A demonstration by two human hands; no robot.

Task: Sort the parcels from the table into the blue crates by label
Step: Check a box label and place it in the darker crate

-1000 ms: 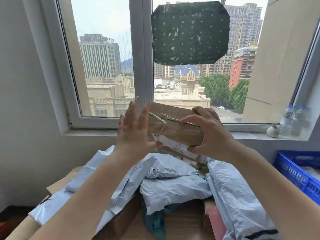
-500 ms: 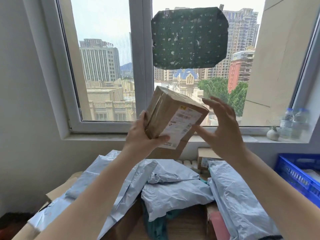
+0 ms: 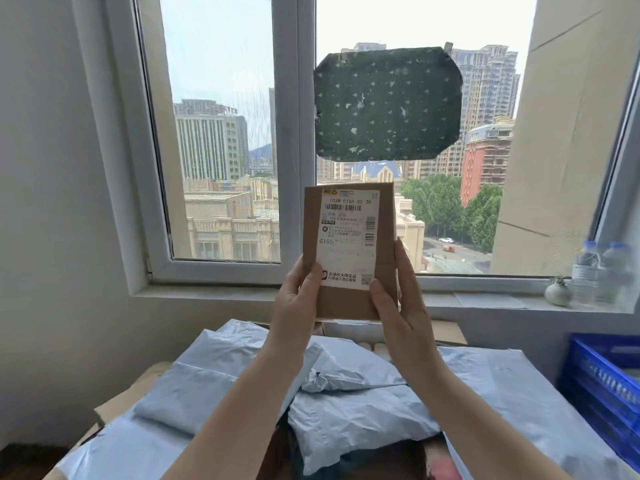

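A brown cardboard parcel (image 3: 349, 251) is held upright by its lower edges, gripped between left hand (image 3: 298, 299) and right hand (image 3: 401, 306), fingers curled round it; its label (image 3: 349, 237) could be misread and the wrong blue crate (image 3: 606, 386) chosen.

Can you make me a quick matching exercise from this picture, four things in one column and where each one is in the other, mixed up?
Things:
1. cardboard box
2. blue crate
3. water bottles
4. green sheet

Places:
A. stuck on the window pane
B. on the windowsill, far right
C. held upright between the left hand and right hand, label facing the camera
D. at the right edge, beside the pile of parcels

Pairs: 1-C, 2-D, 3-B, 4-A
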